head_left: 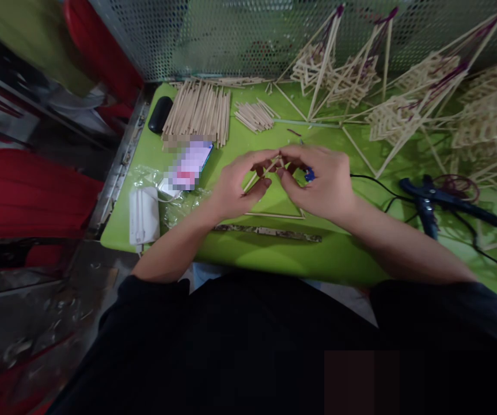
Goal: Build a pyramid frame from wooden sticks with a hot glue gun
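Between my two hands is a triangular frame of thin wooden sticks (274, 215), its long side lying toward me. My left hand (242, 183) pinches the frame's left stick near the upper corner. On the other side, my right hand (319, 176) grips the same corner, thumb and fingers pressed together. The exact joint under the fingertips is partly hidden. Something small and blue (309, 173) shows behind my right fingers; its kind is unclear. Just in front of the frame lies a narrow patterned strip (269, 231).
Bundled wooden sticks (198, 112) and shorter sticks (254, 115) lie at the back. A phone (191, 164), a white power bank (144, 216) and a black case (160, 114) are left. On the right are a dark glue gun (429, 199) and several stick structures (403, 115).
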`<state>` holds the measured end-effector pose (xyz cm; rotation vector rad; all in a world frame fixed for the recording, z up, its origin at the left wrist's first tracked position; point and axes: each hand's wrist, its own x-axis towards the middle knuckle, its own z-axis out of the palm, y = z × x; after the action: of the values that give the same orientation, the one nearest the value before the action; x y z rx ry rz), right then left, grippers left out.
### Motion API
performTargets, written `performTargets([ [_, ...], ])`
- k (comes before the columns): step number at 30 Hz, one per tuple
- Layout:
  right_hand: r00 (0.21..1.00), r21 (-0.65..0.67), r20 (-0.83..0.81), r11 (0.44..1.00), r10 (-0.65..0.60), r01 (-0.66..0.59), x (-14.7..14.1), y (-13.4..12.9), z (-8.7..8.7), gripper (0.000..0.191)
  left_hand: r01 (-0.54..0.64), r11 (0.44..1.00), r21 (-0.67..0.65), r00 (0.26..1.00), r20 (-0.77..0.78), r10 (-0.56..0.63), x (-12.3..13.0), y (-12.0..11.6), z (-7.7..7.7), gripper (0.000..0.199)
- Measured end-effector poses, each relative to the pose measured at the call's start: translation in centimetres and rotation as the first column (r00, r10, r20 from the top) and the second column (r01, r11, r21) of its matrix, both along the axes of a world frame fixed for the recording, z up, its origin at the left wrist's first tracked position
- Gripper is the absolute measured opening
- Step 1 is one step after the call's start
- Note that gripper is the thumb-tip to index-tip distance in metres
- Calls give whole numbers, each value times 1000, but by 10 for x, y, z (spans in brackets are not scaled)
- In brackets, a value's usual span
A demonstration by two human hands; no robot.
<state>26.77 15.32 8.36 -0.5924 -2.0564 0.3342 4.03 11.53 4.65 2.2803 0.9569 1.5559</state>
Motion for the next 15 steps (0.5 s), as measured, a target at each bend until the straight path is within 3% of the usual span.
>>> performTargets([
  [15,1000,30,18,999,-12,11,0,-1,3,28,48,999,7,998,34,-48,3,0,1,46],
])
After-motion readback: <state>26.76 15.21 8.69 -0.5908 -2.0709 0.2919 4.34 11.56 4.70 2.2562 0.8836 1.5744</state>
